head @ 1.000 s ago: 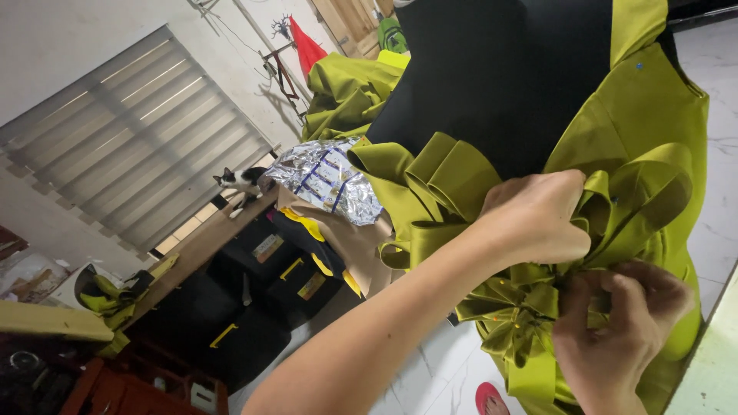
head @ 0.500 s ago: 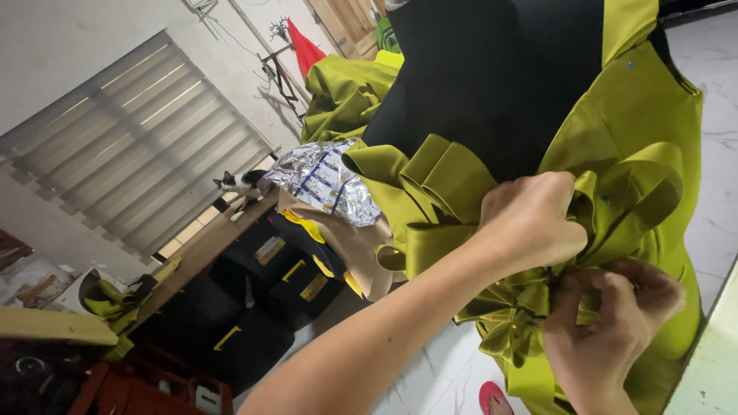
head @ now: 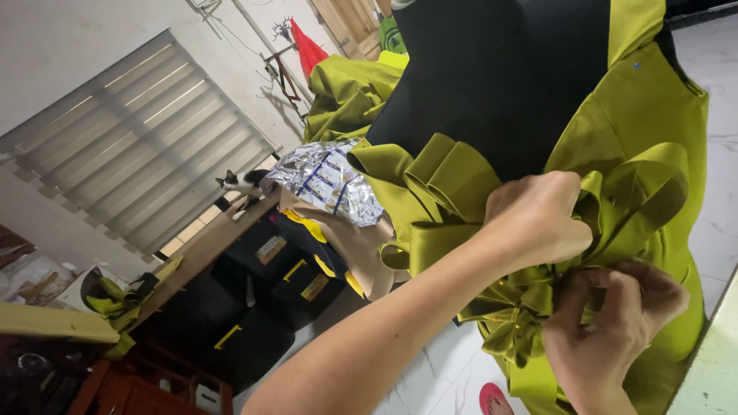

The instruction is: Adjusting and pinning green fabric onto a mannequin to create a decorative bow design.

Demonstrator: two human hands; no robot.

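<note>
An olive-green satin garment [head: 653,123] hangs on a black dress form [head: 492,77], with big looped folds [head: 446,184] at its waist. My left hand [head: 538,219] is closed around a gathered bunch of these folds, the forearm crossing from the lower left. Just below it, my right hand [head: 615,323] pinches the small green bow-like pleats [head: 511,323] between thumb and fingers. Small pin heads show in the fabric by the hands.
A silver foil bag [head: 327,180] and tan paper lie on black cases with yellow handles [head: 292,269]. A black-and-white cat [head: 242,183] sits on a wooden ledge below the window blinds [head: 138,154]. More green cloth [head: 346,92] is piled behind. White tiled floor lies below.
Both hands stay on the green folds. My right hand has shifted slightly up and its fingers have regripped the small pleats. The view has drifted a little.
</note>
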